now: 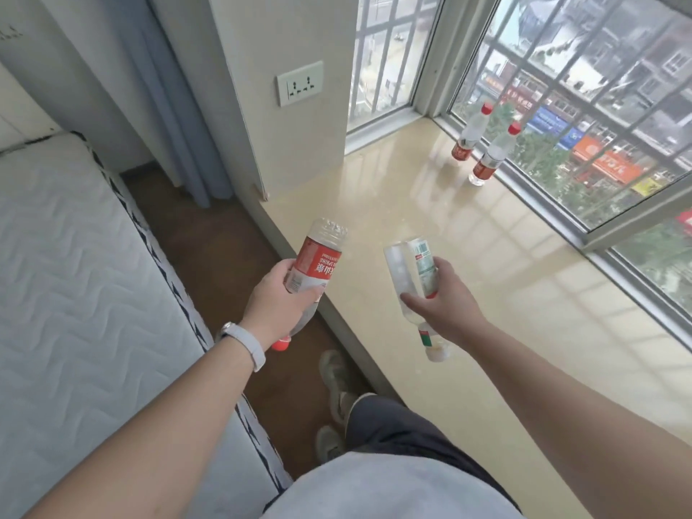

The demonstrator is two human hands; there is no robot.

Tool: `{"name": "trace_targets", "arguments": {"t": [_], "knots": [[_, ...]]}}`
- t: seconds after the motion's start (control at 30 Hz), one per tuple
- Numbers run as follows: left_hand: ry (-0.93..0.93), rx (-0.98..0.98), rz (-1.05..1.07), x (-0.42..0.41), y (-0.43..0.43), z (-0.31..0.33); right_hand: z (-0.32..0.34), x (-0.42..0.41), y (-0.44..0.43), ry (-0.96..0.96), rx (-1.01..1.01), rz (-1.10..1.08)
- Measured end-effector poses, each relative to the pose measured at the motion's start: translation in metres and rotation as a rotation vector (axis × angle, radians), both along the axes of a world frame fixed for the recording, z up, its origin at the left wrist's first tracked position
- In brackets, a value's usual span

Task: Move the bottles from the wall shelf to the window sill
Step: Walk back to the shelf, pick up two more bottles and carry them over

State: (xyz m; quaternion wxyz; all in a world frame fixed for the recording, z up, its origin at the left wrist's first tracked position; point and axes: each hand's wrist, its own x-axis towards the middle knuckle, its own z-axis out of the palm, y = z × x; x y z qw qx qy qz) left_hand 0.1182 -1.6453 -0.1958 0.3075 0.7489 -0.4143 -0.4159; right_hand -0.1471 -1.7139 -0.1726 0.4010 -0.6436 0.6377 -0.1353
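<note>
Two loads mid-carry, judged from the pose; setting down not yet begun. Left of centre: left hand [279,294], arm stretched forward, fingers wrapped round red-labelled bottle [318,264], held upside down, cap toward the floor, just short of the sill edge. Right of centre: right hand [442,294], fingers clasping green-banded bottle [423,264], also inverted, over the window sill [486,275]; possibly a second clear bottle pressed alongside, cannot tell. Upper right: standing bottles [490,159], a pair, upright by the glass. Next, likely: turn each upright, reach toward that pair, set down base-first without knocking them.
</note>
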Motion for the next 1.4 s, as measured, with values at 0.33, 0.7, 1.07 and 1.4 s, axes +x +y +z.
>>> {"name": "trace_targets", "arguments": {"t": [0.33,0.7,1.07,1.4], "knots": [[-0.123,0.159,-0.095,0.025,-0.125,-0.013,-0.062,0.034,-0.115,-0.101,0.108,-0.089],[-0.162,0.296,-0.206,0.001,-0.274,-0.046,-0.119,0.009,-0.212,-0.005,0.208,-0.121],[-0.152,0.422,-0.538,-0.078,-0.335,-0.105,-0.167,-0.043,-0.198,0.08,0.339,-0.334],[-0.2,0.561,-0.762,-0.135,-0.376,-0.184,-0.23,-0.062,-0.184,0.036,0.477,-0.654]]}}
